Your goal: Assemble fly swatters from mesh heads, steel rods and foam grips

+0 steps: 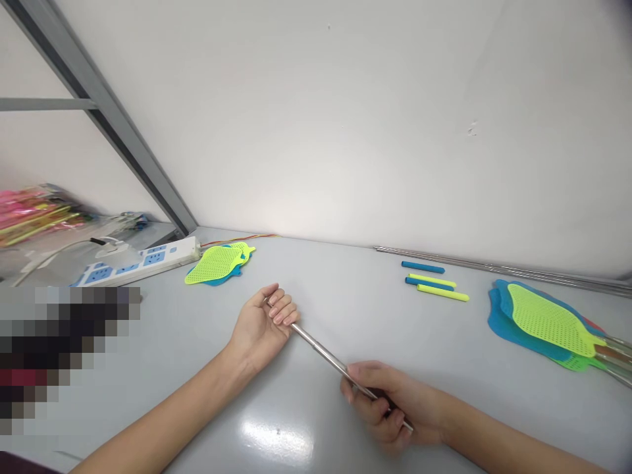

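Note:
A thin silver metal rod [320, 349] with visible joints, like a telescopic tube, slants across the middle of the view above the grey table. My left hand [269, 322] has its fingers wrapped round the upper left end. Lower right, my right hand [385, 401] grips the thicker part, and the rod's tip shows below its fingers. Behind my left hand lie yellow-green and blue perforated fly swatter heads [217, 263]. Several blue and yellow sleeve-like tubes [443, 293] rest beyond my right hand.
Fly swatters with metal handles [553, 322] are piled at the right. Long metal rods [494, 266] lie along the wall. A white power strip [153, 258] stands at the left, near a grey metal post [133, 125] and colourful packaged items [39, 214]. A pixelated area covers the lower left.

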A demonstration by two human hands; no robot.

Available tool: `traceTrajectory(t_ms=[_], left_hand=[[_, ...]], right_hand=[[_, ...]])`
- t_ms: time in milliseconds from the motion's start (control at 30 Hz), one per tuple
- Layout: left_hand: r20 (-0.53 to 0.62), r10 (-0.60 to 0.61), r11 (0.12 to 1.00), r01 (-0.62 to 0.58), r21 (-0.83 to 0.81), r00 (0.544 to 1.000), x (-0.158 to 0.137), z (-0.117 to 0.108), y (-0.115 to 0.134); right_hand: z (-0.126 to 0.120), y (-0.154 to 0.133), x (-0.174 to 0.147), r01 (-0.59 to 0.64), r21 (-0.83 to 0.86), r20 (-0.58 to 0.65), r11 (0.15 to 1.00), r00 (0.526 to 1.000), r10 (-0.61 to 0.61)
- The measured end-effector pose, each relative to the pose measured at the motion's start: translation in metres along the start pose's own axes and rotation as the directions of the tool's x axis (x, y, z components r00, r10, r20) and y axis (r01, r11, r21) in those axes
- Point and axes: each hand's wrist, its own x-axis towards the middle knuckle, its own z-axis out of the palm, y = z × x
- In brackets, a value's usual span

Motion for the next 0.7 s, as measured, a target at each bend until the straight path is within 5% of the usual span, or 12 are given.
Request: traceTrajectory(t_ms=[700], left_hand=[[0.04,0.014,0.995,-0.011,-0.094,0.999,0.003,0.001,0.022]], right_hand=[[-0.001,0.0,0.001,0.014,0.017,0.017,1.0,1.0,-0.015]])
